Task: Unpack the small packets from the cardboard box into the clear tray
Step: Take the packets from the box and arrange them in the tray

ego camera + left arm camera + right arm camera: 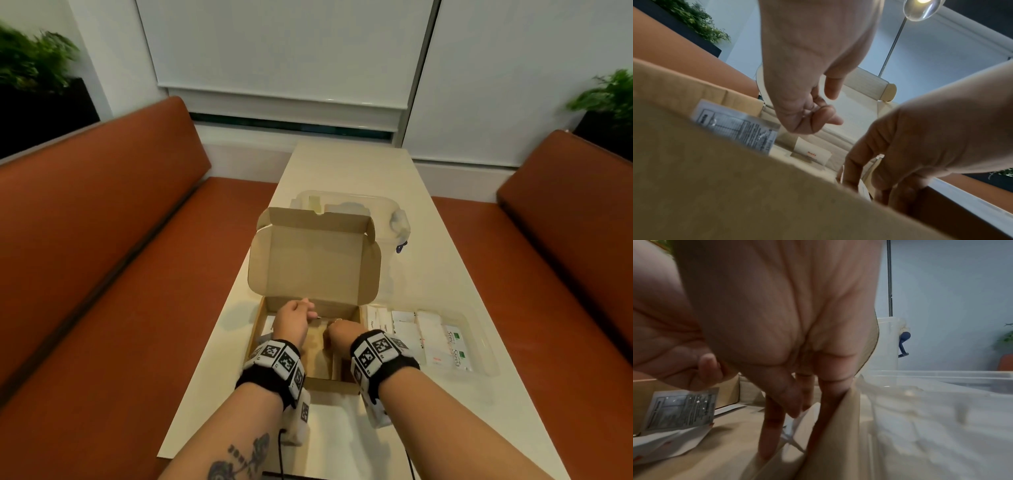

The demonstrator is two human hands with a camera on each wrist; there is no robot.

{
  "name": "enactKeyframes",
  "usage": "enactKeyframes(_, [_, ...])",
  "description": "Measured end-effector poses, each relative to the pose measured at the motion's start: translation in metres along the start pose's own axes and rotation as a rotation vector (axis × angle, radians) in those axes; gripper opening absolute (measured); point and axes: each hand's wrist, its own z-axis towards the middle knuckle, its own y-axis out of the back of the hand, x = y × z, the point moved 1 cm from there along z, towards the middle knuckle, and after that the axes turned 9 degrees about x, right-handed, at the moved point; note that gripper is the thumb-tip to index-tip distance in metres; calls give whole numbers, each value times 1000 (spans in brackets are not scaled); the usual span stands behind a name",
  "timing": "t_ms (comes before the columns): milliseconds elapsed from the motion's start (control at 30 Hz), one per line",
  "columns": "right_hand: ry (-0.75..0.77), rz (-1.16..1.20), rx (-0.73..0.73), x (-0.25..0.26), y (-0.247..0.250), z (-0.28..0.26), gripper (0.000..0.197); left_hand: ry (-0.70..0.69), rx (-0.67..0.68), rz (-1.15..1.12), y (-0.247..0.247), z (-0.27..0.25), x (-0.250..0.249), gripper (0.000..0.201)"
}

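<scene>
Both wrists are placed over the cardboard box (310, 342). Right hand (337, 330): fingers reached down onto packets (793, 426) at the right wall. Left hand (294, 317): loosely curled, nothing held. Clear tray (483, 342): just right. Risk: thin packets slipped or left behind against the wall.

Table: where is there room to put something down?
Bare table lies beyond the clear bin at the far end, and near you below the cardboard box. It is crowded in the box, where both hands reach, and in the clear tray of packets.
</scene>
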Motion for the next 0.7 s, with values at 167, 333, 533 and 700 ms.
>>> enactKeyframes(167, [-11, 69, -90, -4, 0, 0, 26, -1, 1, 7, 3, 0, 0, 25])
enactKeyframes(333, [-4, 228, -176, -9, 12, -10, 24, 5, 107, 59, 8, -8, -4, 16])
enactKeyframes(533, [109, 600, -310, -1, 37, -27, 25, -23, 430, 197, 0, -24, -19, 70])
enactKeyframes(700, [153, 619, -379, 11, 41, -33, 22, -53, 490, 112, 6, -26, -19, 39])
